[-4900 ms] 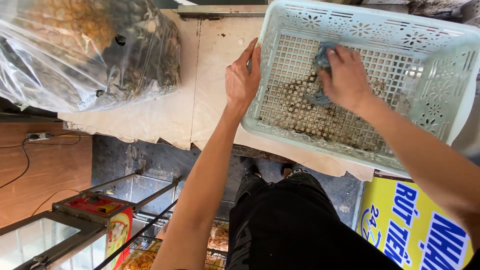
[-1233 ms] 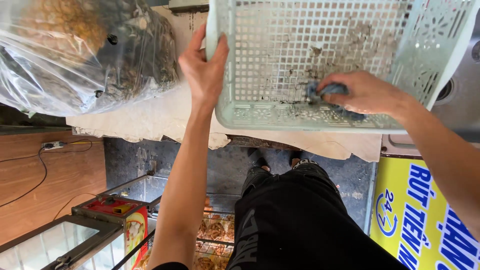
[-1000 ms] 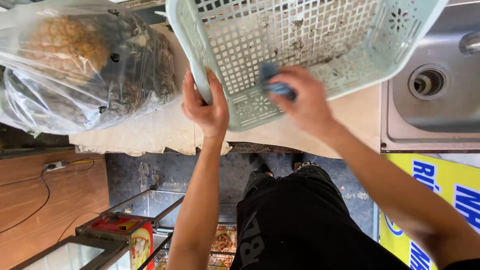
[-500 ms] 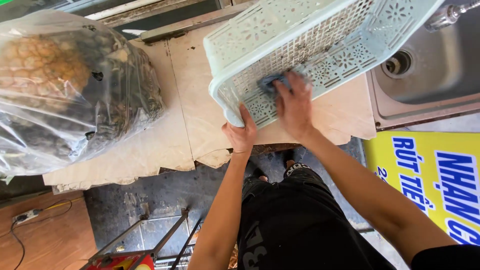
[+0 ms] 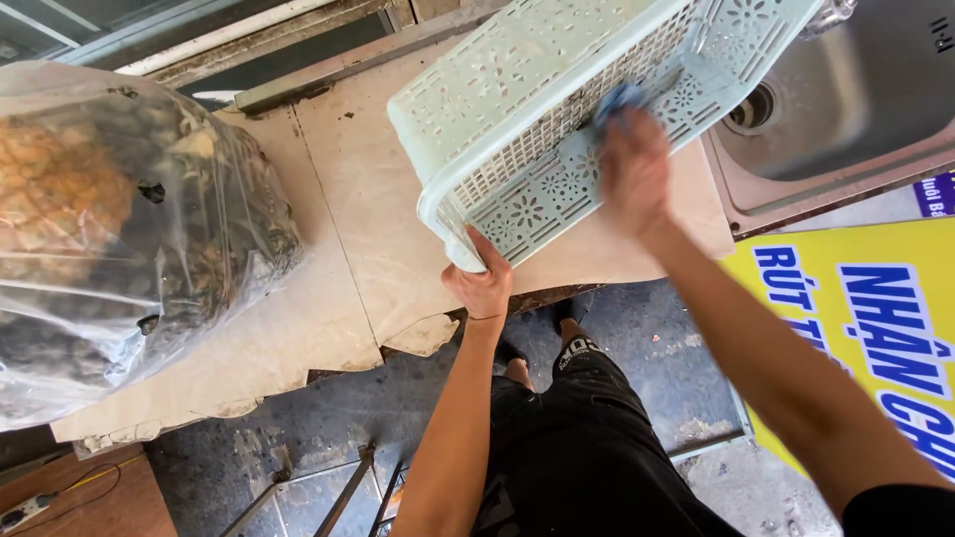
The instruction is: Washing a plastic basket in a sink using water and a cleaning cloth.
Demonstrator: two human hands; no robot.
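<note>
worn counter [image 5: 348, 239], steel sink [image 5: 856, 89], basket [image 5: 557, 109]

Place: street-side food stall washing spot | Signs: steel sink [image 5: 856, 89] set in worn bench [image 5: 368, 219] | bagged pineapples [image 5: 109, 229] | yellow shop sign [image 5: 875, 338] | rough concrete floor [image 5: 298, 418]

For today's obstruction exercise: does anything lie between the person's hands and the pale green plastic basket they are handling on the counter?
Nothing blocks the left hand: it grips the basket directly at its near corner. Between the right hand and the basket's side sits only a blue cloth, pressed against the perforated wall.
</note>
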